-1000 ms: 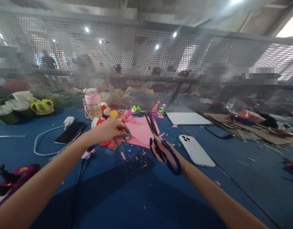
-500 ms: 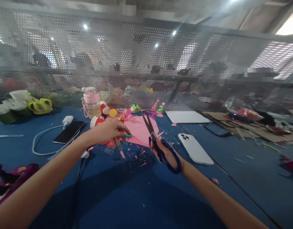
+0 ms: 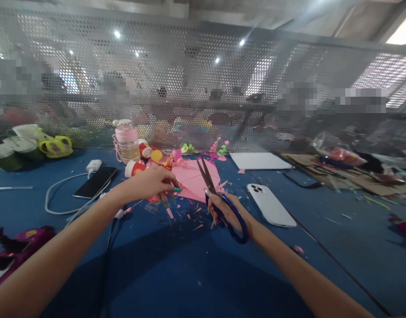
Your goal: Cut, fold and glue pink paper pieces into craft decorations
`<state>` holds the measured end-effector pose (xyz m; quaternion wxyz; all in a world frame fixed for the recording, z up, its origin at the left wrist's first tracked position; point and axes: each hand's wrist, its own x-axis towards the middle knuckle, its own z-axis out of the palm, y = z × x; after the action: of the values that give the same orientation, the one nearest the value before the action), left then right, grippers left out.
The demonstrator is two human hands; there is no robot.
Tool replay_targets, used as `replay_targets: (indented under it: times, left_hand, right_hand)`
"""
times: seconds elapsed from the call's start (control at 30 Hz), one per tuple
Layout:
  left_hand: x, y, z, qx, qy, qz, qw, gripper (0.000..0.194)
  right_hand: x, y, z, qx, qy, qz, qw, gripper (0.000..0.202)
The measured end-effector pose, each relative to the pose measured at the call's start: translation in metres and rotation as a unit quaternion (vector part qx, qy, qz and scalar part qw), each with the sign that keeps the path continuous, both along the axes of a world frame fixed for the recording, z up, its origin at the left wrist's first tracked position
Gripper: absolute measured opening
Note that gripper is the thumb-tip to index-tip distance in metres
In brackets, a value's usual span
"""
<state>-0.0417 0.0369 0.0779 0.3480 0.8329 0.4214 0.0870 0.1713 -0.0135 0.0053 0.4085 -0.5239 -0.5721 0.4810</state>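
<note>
My right hand point(image 3: 219, 210) is closed around dark blue-handled scissors point(image 3: 208, 176). Their blades are slightly apart and point up and away, over the right part of a pink paper sheet point(image 3: 193, 176). My left hand point(image 3: 158, 182) reaches across the sheet's left edge, its fingers bent and its thumb and fingertips on the pink paper. Teal nails show on its fingers; the exact grip beneath them is partly hidden. Small pink paper scraps point(image 3: 189, 216) lie below the sheet, between the two hands. Just behind my left hand is a red and white paper cup point(image 3: 133, 168).
A white phone point(image 3: 272, 207) lies right of my right hand. On the left are a black phone point(image 3: 95, 182) with a white cable, a pink-lidded bottle point(image 3: 127, 143) and a purple device point(image 3: 24, 247). White paper point(image 3: 260, 161) and cardboard point(image 3: 351, 176) lie behind, before a perforated metal screen point(image 3: 189, 66).
My right hand has turned slightly, and the scissors have shifted a little left with it. My left hand stays nearly still at the paper. The view moves slightly.
</note>
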Motion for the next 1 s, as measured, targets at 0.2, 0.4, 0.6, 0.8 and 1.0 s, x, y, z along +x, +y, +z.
replay_targets:
  times: [0.2,0.4,0.6,0.8,1.0]
  left_hand:
    - [0.009,-0.003,-0.007,0.040,0.001,-0.004,0.999,0.019]
    - [0.015,-0.001,-0.019,0.023,-0.015,-0.013,1.000,0.025]
    - [0.017,-0.004,-0.015,0.090,0.017,-0.011,0.996,0.024]
    - [0.018,-0.010,-0.006,0.141,0.040,0.008,0.989,0.024]
    - [0.018,-0.010,-0.008,0.160,0.046,-0.005,0.986,0.025]
  right_hand:
    - [0.000,0.002,0.000,-0.017,-0.035,0.002,0.999,0.044]
    - [0.003,-0.001,0.002,-0.012,-0.005,0.015,1.000,0.047]
    - [0.005,0.002,-0.005,-0.010,-0.019,-0.010,1.000,0.043]
    - [0.001,0.000,-0.004,-0.011,-0.003,-0.041,0.999,0.041]
    - [-0.001,0.003,0.000,-0.016,-0.038,-0.041,0.998,0.046]
